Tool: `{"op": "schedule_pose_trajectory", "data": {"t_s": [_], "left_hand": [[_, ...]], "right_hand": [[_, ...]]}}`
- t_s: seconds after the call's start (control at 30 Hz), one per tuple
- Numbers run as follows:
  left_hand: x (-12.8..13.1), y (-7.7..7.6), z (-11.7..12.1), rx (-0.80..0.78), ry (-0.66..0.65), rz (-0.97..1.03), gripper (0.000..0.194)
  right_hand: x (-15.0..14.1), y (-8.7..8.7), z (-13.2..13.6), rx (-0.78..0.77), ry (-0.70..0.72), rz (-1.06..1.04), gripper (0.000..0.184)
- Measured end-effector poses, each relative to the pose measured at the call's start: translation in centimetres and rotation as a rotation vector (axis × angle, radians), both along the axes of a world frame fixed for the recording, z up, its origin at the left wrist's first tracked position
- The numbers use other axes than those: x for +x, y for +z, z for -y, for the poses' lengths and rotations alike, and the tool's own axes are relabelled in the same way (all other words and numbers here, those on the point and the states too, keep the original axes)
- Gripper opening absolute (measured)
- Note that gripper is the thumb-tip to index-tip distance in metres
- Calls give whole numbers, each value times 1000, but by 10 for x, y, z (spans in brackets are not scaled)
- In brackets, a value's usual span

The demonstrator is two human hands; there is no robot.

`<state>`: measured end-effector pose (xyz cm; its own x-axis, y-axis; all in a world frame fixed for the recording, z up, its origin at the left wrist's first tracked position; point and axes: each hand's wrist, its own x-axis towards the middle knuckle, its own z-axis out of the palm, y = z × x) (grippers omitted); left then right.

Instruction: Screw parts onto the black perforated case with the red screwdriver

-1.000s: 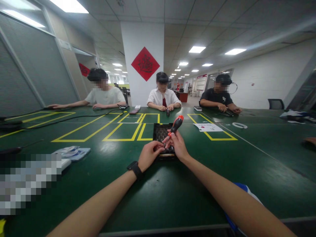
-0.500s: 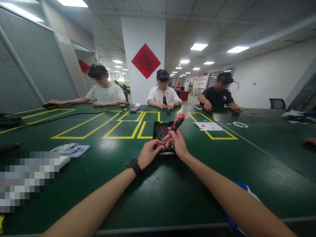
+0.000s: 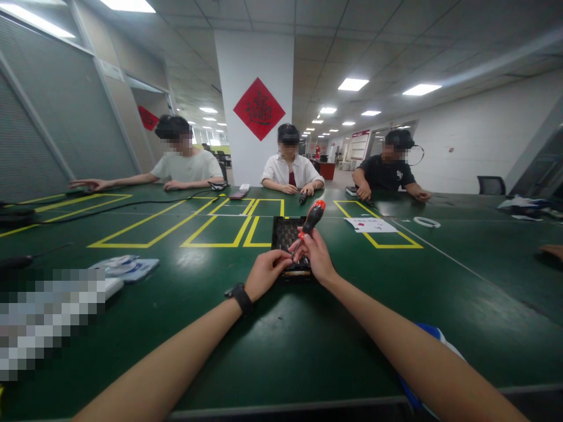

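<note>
A screwdriver [image 3: 313,218] with a red and black handle leans up to the right, its shaft pointing down to the left. My right hand [image 3: 317,255] is closed round the lower part of its handle and the shaft. Beside the screwdriver's tip, the fingers of my left hand [image 3: 266,271] are pinched together. Whatever lies between them is too small to make out. Under both hands sits a black open box [image 3: 281,224] with a dark patterned inside; its near part is partly hidden by my fingers.
Yellow tape outlines [image 3: 193,245] mark the green table [image 3: 211,340]. A paper sheet [image 3: 372,225] and white ring [image 3: 426,223] lie to the right. Plastic packets [image 3: 132,268] and another screwdriver [image 3: 20,261] lie left. Three people sit across the table.
The screwdriver handle has tipped slightly to the left and dipped a little toward the box. Both hands stay at the box in nearly the same pose.
</note>
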<state>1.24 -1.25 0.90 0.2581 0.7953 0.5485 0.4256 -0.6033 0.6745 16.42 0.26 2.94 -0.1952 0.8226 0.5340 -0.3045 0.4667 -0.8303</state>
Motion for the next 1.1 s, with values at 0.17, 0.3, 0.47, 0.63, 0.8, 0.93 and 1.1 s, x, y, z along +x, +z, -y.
{"op": "schedule_pose_trajectory", "data": {"t_s": [0.17,0.3,0.47,0.63,0.8,0.93,1.1], "left_hand": [[0,-1,-1,-3,30,-2,21],[-4,0,-2,5,-6,-39,20],[-3,3,-1,-44,-47,22,22],[-3,3,-4,-73,-31,25,21],[-7,5,-3,-61,-77,-8,23],[-4,4,-3,-76,-49,24,23],[-3,1,-4,-31,-25,-4,20]], "right_hand": [[0,-1,0,2,0,24,28],[0,0,0,-16,27,1,29],[0,0,-1,-12,25,-21,28],[0,-1,0,-3,22,12,30],[0,-1,-2,-2,46,-9,32],[0,-1,-1,6,14,1,30],[0,0,0,-1,17,9,33]]}}
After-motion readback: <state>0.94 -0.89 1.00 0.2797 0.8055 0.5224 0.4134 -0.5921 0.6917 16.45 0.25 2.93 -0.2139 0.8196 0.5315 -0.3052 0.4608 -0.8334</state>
